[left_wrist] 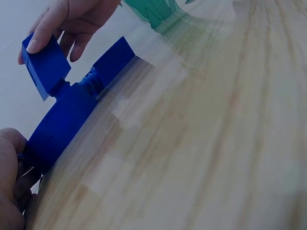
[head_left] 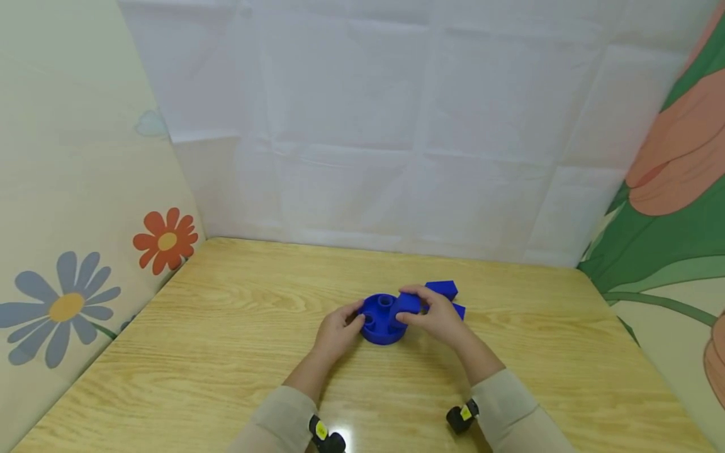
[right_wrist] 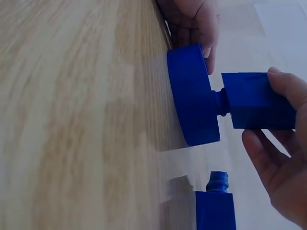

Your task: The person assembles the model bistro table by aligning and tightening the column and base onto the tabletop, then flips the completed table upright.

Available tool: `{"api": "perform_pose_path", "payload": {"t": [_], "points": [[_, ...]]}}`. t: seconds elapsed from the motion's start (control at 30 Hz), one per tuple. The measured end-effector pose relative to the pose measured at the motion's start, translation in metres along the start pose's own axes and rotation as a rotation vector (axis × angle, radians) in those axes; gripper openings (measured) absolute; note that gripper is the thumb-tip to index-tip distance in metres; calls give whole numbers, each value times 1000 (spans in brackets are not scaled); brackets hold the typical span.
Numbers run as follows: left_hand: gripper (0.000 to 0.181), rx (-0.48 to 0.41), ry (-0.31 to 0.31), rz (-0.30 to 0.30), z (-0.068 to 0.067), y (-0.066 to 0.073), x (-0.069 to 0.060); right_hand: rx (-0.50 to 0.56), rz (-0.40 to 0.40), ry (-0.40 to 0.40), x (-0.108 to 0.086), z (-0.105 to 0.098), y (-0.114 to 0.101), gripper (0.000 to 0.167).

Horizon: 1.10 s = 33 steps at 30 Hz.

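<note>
On the wooden table point(head_left: 226, 327), I see the left hand point(head_left: 335, 332) pinching the rim of a blue dish point(head_left: 383, 339). The right hand point(head_left: 444, 321), thumb opposite fingers, grips a blue block point(head_left: 410, 302), stem toward the dish; two more blocks point(head_left: 442, 289) lie near that hand.

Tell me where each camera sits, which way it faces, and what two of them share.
Head: worn on the head, facing forward and down at the table; left grip, right grip and sleeves show.
Left wrist: on that wrist, tilted, looking low across the table at the blue base; left grip at lower left, right grip at top holding a blue block.
Right wrist: on that wrist, its picture turned sideways; right grip at the right edge, left grip at top.
Shared: both wrist views show base, held block and an unheld block.
</note>
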<state>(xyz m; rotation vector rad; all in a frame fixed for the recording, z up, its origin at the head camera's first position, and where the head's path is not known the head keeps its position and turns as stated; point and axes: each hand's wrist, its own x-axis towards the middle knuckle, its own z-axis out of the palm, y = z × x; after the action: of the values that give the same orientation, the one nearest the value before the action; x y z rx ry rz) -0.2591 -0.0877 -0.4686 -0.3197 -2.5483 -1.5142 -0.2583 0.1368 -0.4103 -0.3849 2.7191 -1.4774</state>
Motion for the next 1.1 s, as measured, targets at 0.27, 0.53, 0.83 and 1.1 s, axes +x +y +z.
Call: {"api": "perform_pose_path", "payload": {"t": [0.27,0.53,0.83,1.1], "points": [[38,-10,-5,-10,-1,3,0,-34,19,13,1,4,3,52],[38,-21,-3,-23,0,2,0,-27,21,5,2,5,7,53],[39,-1,-4,-34,0,1,-1,151,-71,-86,-2,-1,14,45],[39,-2,1,-41,0,1,0,212,-40,-140,-2,-3,20,50]]}}
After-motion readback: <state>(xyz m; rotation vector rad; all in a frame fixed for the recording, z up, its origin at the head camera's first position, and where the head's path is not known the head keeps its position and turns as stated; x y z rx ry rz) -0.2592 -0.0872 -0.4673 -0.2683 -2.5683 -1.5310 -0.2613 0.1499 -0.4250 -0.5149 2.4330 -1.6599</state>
